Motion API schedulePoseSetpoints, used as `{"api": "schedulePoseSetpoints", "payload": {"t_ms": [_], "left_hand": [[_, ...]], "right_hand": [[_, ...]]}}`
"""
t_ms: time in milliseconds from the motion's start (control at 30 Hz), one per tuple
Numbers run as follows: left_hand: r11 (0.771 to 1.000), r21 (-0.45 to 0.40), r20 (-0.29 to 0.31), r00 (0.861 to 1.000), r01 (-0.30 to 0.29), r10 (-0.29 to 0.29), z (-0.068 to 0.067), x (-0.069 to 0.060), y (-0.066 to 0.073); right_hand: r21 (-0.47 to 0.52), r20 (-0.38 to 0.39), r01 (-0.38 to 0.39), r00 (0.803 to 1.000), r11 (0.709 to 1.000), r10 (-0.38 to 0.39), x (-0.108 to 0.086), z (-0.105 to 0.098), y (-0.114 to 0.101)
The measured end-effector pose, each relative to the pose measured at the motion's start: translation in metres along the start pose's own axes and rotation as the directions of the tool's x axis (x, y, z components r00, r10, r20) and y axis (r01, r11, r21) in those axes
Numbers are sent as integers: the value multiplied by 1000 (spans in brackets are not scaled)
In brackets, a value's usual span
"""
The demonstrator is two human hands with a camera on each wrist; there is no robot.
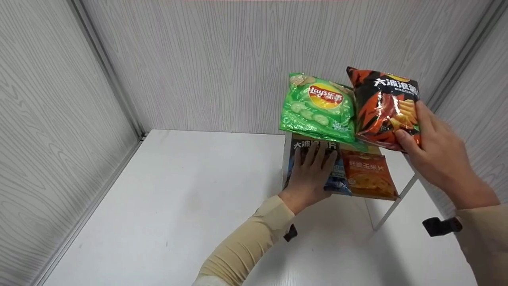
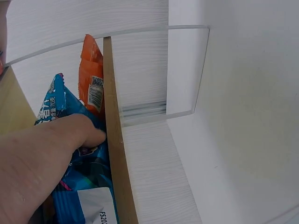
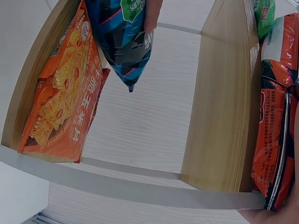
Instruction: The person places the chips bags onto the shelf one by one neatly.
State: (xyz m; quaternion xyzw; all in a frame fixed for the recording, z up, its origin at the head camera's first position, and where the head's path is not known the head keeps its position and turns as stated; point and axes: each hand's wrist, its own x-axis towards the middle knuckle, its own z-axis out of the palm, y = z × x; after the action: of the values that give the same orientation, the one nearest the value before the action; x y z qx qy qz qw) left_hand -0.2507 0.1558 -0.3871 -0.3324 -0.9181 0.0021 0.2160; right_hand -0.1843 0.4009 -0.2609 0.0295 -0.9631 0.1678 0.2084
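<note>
My right hand [image 1: 440, 147] grips the right edge of an orange-and-black potato chip bag [image 1: 387, 109], thumb in front. That bag stands on the upper tier beside a green Lay's chip bag [image 1: 319, 107]. Lower down, my left hand [image 1: 311, 174] lies with spread, fairly straight fingers on a blue-and-black chip bag [image 1: 339, 178]. In the left wrist view its thumb touches the blue bag [image 2: 77, 172]. An orange corn chip bag [image 1: 369, 174] leans to the right of the blue one; the right wrist view shows this corn chip bag [image 3: 65, 102] on the lower board.
A two-tier rack with wooden boards [image 3: 215, 112] and a pale frame [image 1: 391, 214] holds the bags. It stands on a white table [image 1: 178, 198], near the wood-grain back wall [image 1: 198, 67]. Side walls rise at left and right.
</note>
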Motion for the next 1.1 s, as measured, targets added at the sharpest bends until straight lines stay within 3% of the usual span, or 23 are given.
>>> {"api": "schedulePoseSetpoints", "payload": {"t_ms": [133, 233, 433, 567, 633, 700, 867, 933, 1000, 1100], "left_hand": [[1000, -27, 55, 998, 15, -14, 0, 2, 0], [999, -43, 52, 998, 22, -20, 2, 2, 0], [988, -152, -37, 999, 6, -11, 7, -4, -6], [986, -159, -125, 992, -55, 35, 7, -15, -12], [983, -152, -182, 981, -102, 73, 5, -22, -15], [974, -152, -249, 960, -167, 126, 2, -29, -18], [929, -166, -399, 884, -331, 243, -7, -49, -31], [914, -183, -435, 864, -362, 255, -11, -57, -38], [911, -189, -446, 859, -367, 253, -15, -67, -45], [917, -182, -443, 862, -356, 247, -21, -82, -58]], "right_hand": [[-15, -1, -12, 1000, 1000, 12, 2, 0, -1], [-15, -2, -12, 1000, 1000, 12, 2, 0, -2], [-10, 0, 4, 1000, 1000, -4, 2, 2, -3], [-14, -3, 2, 1000, 1000, -2, 1, 2, -2], [-16, -2, 1, 1000, 1000, -1, 1, 2, -1], [-11, 0, 0, 1000, 1000, 0, 1, 2, -1], [8, 8, 1, 1000, 1000, -1, 1, 1, -1], [24, 5, 9, 1000, 1000, -9, 1, -1, -1], [55, -5, 21, 1000, 998, -21, 1, -2, -2], [98, -16, 26, 1000, 995, -25, 1, -4, -3]]}}
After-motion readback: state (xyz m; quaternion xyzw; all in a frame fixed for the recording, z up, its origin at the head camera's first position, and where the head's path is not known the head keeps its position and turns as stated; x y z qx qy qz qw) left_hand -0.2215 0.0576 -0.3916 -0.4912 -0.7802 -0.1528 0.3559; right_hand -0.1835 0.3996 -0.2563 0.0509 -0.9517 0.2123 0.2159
